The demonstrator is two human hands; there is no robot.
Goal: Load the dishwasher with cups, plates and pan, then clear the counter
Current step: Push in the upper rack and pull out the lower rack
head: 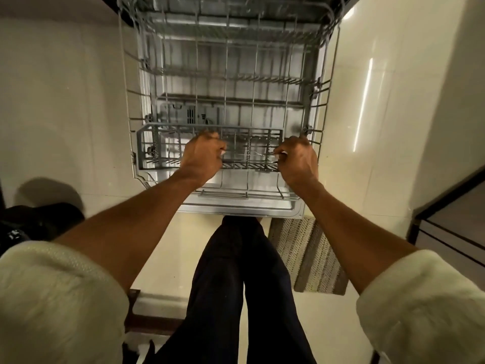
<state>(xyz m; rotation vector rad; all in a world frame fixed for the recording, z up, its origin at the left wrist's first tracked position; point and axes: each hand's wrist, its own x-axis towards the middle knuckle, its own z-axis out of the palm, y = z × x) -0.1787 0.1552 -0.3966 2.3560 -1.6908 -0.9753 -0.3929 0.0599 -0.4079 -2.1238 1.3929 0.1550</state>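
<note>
Wire, grey and plastic-coated, makes up most of the head view: a dishwasher rack [225, 82] drawn out over the lowered door [246, 206], whose inner face is dull pressed metal with rounded corners. The rack is a grid of thin rods with rows of short upright tines, and it holds no cups, plates or pan that can be seen. At its near edge sits a long rectangular cutlery basket [162, 145] of grey lattice plastic, divided into narrow compartments.

The left hand [202, 156] has its grip curled round the near wires of the rack, at the middle of the basket, knuckles up. The right hand [298, 160] has its grip curled round the rack wires at the basket's right end; a thin bright metal piece shows just beside its fingers, too blurred to name. Both forearms are bare, with cream ribbed sleeves [52, 298] pushed up toward the elbows.

Below the door stand legs in dark trousers [244, 285] on a glossy pale tiled floor [65, 101]. A woven mat [307, 256] with a herringbone and stripe pattern lies to the right of the legs, partly under the door's corner. A dark soft object [39, 222] lies at the left edge, shape unclear.
</note>
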